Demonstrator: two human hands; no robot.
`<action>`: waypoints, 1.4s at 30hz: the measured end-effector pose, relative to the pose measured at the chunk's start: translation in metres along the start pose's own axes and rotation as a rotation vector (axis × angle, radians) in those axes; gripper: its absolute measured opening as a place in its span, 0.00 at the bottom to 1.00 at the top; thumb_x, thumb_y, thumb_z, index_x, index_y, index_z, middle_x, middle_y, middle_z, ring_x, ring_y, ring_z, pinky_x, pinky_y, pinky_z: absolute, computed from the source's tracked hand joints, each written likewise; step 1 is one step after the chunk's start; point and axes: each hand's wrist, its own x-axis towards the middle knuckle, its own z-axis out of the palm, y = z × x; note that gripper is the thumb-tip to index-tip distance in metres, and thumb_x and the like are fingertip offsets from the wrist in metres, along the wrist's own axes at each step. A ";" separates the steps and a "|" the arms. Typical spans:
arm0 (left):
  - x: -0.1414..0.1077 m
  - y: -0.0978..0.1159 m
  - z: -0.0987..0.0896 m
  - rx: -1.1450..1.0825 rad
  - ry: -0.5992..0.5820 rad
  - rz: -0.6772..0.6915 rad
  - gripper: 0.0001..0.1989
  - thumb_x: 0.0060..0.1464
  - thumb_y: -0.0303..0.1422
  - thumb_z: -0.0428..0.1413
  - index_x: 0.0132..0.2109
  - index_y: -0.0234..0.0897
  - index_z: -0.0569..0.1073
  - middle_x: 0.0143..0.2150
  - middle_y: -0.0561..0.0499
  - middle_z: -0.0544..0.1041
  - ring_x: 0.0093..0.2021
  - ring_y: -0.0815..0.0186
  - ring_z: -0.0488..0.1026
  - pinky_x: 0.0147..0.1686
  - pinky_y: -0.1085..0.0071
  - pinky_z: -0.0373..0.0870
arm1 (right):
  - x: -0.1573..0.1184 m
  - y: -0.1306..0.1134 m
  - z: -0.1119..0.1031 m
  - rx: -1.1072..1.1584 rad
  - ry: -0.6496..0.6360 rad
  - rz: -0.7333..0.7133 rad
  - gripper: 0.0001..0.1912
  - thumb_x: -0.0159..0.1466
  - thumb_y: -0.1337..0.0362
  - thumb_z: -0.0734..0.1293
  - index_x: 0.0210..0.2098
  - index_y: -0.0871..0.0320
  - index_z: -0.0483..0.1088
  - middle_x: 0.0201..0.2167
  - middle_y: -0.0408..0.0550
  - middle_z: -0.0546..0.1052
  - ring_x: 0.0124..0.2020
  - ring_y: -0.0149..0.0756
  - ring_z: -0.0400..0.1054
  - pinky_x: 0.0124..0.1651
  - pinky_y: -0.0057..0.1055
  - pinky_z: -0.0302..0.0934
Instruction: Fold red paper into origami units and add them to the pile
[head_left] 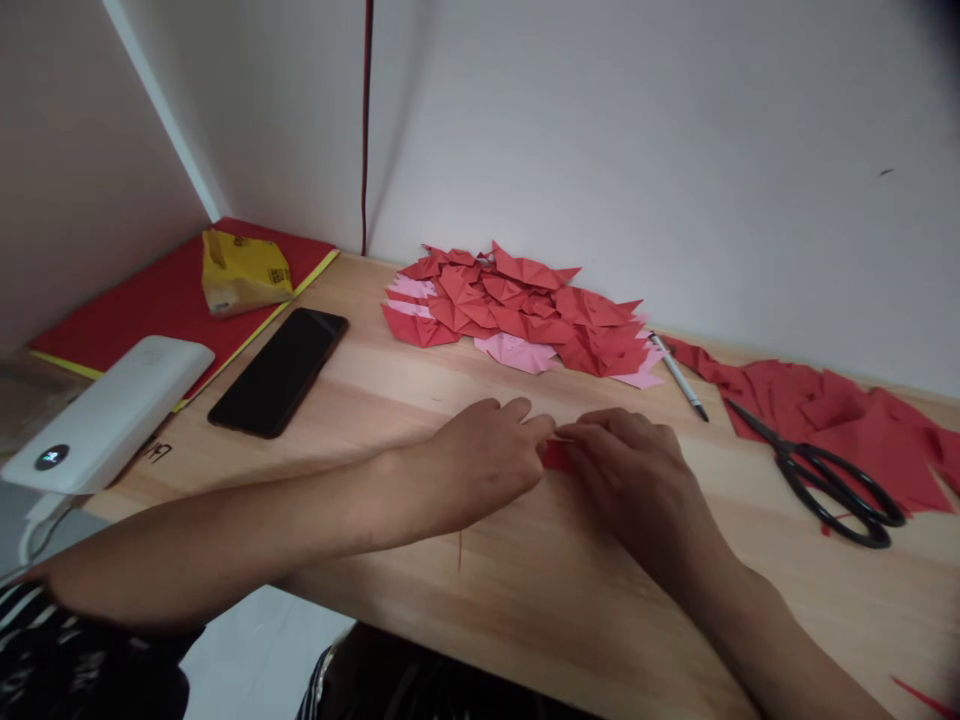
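Close together over the middle of the wooden table (420, 440), my left hand (491, 455) and my right hand (630, 460) pinch a small piece of red paper (556, 456) between them. Most of that paper is hidden behind my fingers, so its shape does not show. Beyond my hands lies a heap of folded red and pink paper shapes (517, 300), some with small drawn marks. Black-handled scissors (825, 480) rest to the right of my right hand, their blades on a pile of red paper (840, 410).
A white pen (679, 378) lies between the two paper piles. At left are a black phone (279, 372), a white power bank (112, 410) with a cable, and a yellow packet (247, 272) on a red folder (135, 295). The wall (637, 150) stands behind the table.
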 end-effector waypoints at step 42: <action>-0.027 -0.014 -0.012 -0.297 -0.053 -0.152 0.04 0.59 0.27 0.50 0.37 0.36 0.69 0.38 0.49 0.69 0.40 0.64 0.65 0.37 0.68 0.63 | -0.018 -0.029 -0.006 -0.260 -0.132 -0.159 0.23 0.62 0.62 0.65 0.56 0.57 0.66 0.47 0.59 0.72 0.42 0.46 0.67 0.39 0.42 0.68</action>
